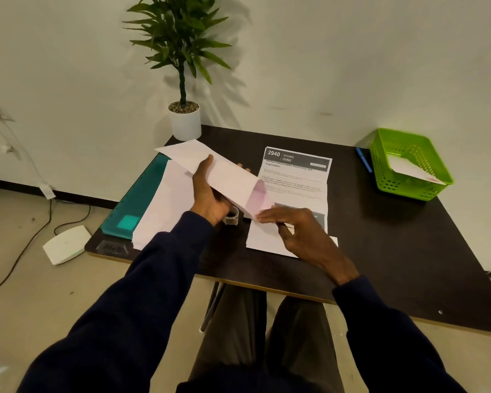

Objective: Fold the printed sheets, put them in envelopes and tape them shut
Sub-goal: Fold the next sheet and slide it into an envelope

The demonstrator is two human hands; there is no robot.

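Observation:
My left hand (pixel 210 191) grips a long white envelope (pixel 224 175), held tilted above the dark table (pixel 380 251). The envelope's near end has its flap raised, with a pinkish inside showing. My right hand (pixel 298 231) touches that flap end with its fingertips, and whether it pinches the flap I cannot tell. Beneath it lies a printed sheet (pixel 298 182) with a dark "2940 KITCHEN" header, flat and creased. A roll of clear tape (pixel 231 216) stands on the table under my left wrist. More white envelopes (pixel 165 211) are stacked to the left.
A teal folder (pixel 136 205) lies under the envelope stack at the table's left edge. At the far right stands a green basket (pixel 408 165) holding a sealed envelope, with a blue pen (pixel 363 160) beside it. A potted plant (pixel 184 120) is at the back corner.

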